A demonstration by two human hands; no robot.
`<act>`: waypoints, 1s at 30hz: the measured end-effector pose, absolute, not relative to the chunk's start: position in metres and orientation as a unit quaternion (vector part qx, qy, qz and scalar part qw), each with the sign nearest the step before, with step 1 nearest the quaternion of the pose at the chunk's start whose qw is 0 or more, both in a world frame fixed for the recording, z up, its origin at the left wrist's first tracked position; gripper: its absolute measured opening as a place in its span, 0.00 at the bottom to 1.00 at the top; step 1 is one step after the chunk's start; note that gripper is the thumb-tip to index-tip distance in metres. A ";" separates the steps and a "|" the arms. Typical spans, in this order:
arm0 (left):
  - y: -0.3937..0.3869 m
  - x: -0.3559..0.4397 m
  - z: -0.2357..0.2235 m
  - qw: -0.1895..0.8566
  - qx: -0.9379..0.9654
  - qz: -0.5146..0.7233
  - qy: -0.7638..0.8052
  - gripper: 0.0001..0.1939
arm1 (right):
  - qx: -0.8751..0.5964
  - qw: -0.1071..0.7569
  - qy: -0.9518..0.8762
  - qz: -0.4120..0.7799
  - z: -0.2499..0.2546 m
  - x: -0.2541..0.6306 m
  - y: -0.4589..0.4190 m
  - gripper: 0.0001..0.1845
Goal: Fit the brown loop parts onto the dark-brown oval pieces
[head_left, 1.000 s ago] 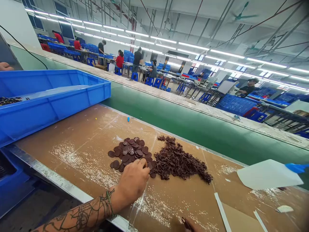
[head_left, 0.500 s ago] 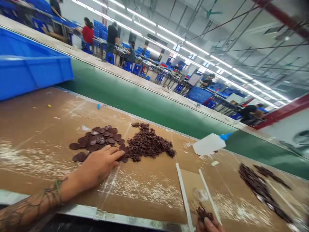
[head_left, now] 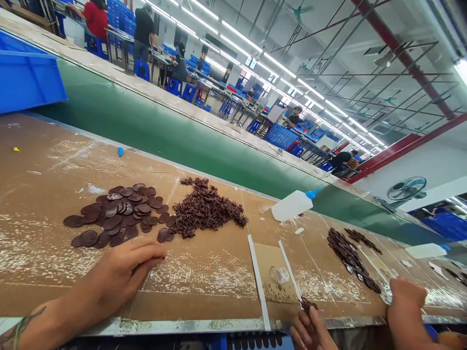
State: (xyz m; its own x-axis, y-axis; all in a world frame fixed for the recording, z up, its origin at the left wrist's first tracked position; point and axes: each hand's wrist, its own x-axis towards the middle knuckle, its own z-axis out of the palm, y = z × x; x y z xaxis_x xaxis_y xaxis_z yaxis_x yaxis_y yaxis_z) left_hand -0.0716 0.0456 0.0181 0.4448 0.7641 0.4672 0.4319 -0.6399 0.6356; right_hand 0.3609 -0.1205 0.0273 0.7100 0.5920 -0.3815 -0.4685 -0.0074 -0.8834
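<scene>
My left hand [head_left: 122, 274] rests on the brown cardboard work surface [head_left: 44, 257], just in front of a pile of flat dark brown discs [head_left: 116, 214]. Its fingers are pressed together; whether they hold anything is hidden. Right of the discs lies a heap of small dark brown openwork pieces [head_left: 206, 209]. My right hand [head_left: 310, 330] sits at the bottom edge, pinching a small dark brown piece [head_left: 308, 305]. It is beside a card [head_left: 268, 257] framed by two white strips [head_left: 259, 282], with a clear blob [head_left: 279, 274] on it.
A white squeeze bottle with a blue tip [head_left: 292, 205] lies behind the card. Another person's hand [head_left: 404, 301] works by a row of dark discs [head_left: 350, 257]. A green conveyor belt [head_left: 182, 141] runs behind, a blue bin [head_left: 25, 78] stands far left, and workers stand at distant benches.
The view has swung right and down. My left hand has drawn back from the disc pile toward me. My right hand with its dark piece and another person's hand have come into view.
</scene>
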 end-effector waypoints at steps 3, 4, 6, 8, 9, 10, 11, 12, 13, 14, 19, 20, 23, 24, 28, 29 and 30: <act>0.032 -0.068 0.010 0.214 0.832 0.395 0.325 0.12 | -0.598 0.706 -0.057 0.375 0.031 0.360 -0.115 0.26; 0.029 -0.068 0.008 0.216 0.835 0.396 0.316 0.12 | -0.605 0.704 -0.054 0.369 0.033 0.360 -0.113 0.26; 0.026 -0.067 0.005 0.226 0.831 0.403 0.311 0.13 | -0.624 0.697 -0.044 0.351 0.037 0.361 -0.109 0.26; 0.025 -0.068 0.004 0.233 0.816 0.420 0.321 0.12 | -0.637 0.695 -0.036 0.332 0.043 0.362 -0.103 0.27; 0.025 -0.068 0.004 0.233 0.812 0.426 0.324 0.12 | -0.637 0.698 -0.036 0.325 0.045 0.362 -0.099 0.27; 0.025 -0.068 0.003 0.232 0.813 0.426 0.322 0.12 | -0.633 0.702 -0.039 0.325 0.048 0.361 -0.095 0.27; 0.026 -0.068 0.003 0.229 0.818 0.421 0.317 0.12 | -0.626 0.706 -0.043 0.328 0.051 0.360 -0.091 0.26; 0.026 -0.068 0.003 0.227 0.825 0.416 0.309 0.11 | -0.617 0.711 -0.049 0.335 0.053 0.359 -0.086 0.26; 0.026 -0.068 0.003 0.225 0.829 0.412 0.305 0.12 | -0.607 0.714 -0.054 0.343 0.055 0.357 -0.082 0.26; 0.026 -0.068 0.003 0.227 0.829 0.411 0.305 0.12 | -0.600 0.717 -0.059 0.351 0.057 0.356 -0.078 0.26; 0.024 -0.068 0.002 0.243 0.816 0.420 0.315 0.12 | -0.587 0.719 -0.070 0.366 0.061 0.352 -0.064 0.27; 0.024 -0.068 0.003 0.242 0.821 0.415 0.309 0.12 | -0.589 0.716 -0.071 0.368 0.061 0.352 -0.062 0.27; 0.025 -0.070 0.004 0.235 0.831 0.405 0.300 0.13 | -0.600 0.707 -0.071 0.369 0.062 0.351 -0.059 0.27; 0.025 -0.070 0.005 0.234 0.832 0.404 0.300 0.13 | -0.604 0.704 -0.071 0.367 0.062 0.351 -0.059 0.27; 0.024 -0.068 0.007 0.257 0.823 0.399 0.312 0.13 | -0.615 0.698 -0.075 0.359 0.063 0.350 -0.057 0.28; 0.023 -0.068 0.007 0.264 0.821 0.398 0.312 0.13 | -0.617 0.695 -0.077 0.360 0.062 0.350 -0.056 0.28; 0.023 -0.067 0.008 0.269 0.819 0.398 0.312 0.13 | -0.620 0.692 -0.079 0.362 0.062 0.350 -0.056 0.28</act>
